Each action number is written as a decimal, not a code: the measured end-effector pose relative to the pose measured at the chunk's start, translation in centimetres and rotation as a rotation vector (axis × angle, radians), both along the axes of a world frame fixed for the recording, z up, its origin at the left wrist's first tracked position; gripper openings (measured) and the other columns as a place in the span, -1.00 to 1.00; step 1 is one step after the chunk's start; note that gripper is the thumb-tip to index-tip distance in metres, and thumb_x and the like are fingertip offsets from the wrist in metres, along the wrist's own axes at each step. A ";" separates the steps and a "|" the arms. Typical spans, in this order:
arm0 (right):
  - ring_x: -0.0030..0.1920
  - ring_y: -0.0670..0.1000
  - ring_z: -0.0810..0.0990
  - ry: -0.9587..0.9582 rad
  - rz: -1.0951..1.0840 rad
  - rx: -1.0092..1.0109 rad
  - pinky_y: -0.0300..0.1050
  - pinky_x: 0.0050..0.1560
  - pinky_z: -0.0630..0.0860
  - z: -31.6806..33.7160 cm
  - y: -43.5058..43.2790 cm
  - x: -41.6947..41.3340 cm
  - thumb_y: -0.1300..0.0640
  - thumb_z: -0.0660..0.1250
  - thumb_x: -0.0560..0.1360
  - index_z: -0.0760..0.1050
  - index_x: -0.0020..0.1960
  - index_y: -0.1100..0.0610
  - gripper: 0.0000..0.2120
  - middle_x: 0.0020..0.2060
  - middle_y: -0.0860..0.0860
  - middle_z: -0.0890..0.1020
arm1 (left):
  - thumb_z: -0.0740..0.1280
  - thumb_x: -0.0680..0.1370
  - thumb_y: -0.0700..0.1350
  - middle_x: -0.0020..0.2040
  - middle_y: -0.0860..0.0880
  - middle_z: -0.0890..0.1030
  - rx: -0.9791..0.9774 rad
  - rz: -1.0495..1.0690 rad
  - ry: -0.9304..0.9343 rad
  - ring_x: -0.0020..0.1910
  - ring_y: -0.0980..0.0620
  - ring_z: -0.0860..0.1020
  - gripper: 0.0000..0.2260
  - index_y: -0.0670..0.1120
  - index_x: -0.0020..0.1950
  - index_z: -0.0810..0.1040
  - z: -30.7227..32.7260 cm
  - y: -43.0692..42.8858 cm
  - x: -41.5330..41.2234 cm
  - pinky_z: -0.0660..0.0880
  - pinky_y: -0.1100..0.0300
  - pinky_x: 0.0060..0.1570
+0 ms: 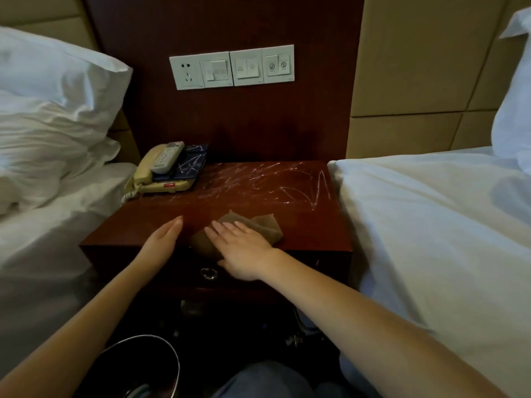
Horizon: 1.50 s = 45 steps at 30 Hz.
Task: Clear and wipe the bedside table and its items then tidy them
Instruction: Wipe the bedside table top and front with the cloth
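Between two beds, one dark red wooden counter (304, 225). On the left, one bed (57, 225) with rumpled white sheets and one pillow (57, 81), crowding the counter's side just beside the telephone. On the right, one bed (431, 225) with a smooth white cover, touching the counter's other side, and one more pillow (514, 104) at the picture's edge.

At the back left corner of the counter, one beige telephone (146, 175), handset in its cradle and coiled cord hanging off the left side. Across it, one pale remote control (168, 156). Under both, one dark blue tray (194, 165), scribbled with white lines. More white scribble marks (258, 179) over the back half of the counter, from the tray to the right edge.

Near the front edge, one brown cloth (268, 225), folded and lying flat. On it, palm down, the right hand (244, 248), fingers (227, 228) straight and slightly spread, thumb hanging over the front above one round drawer knob (209, 273). Just left of the cloth, the left hand (162, 239), standing on its edge, fingers (173, 225) straight and pressed together, holding nothing.

On the wall panel behind, four white plates in a row (231, 67): one socket, three with switches. Low on the floor at the left, one round waste bin (143, 366), partly hidden by the left forearm.
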State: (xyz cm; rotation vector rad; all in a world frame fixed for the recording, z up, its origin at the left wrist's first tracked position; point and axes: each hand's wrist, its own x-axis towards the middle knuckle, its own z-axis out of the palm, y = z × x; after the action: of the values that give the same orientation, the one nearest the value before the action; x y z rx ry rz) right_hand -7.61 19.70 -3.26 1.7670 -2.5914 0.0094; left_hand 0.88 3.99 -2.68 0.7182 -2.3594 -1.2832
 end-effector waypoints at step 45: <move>0.51 0.26 0.03 0.158 -0.236 -0.148 0.17 0.49 -0.07 -2.4 -1.5 1.2 -0.19 0.13 0.58 -0.08 0.56 -0.05 -0.34 0.54 0.17 0.04 | -0.05 0.62 0.19 0.42 -0.02 0.39 -0.150 -0.085 -0.113 0.44 0.01 0.29 -0.51 -0.02 0.36 0.45 -1.3 -1.6 -0.2 0.15 0.14 0.38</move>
State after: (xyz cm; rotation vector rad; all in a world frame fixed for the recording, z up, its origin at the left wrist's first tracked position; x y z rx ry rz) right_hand -6.39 18.24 -5.67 1.3501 -2.5911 0.0568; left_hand 0.67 2.40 -3.98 0.6663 -2.5696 -1.1105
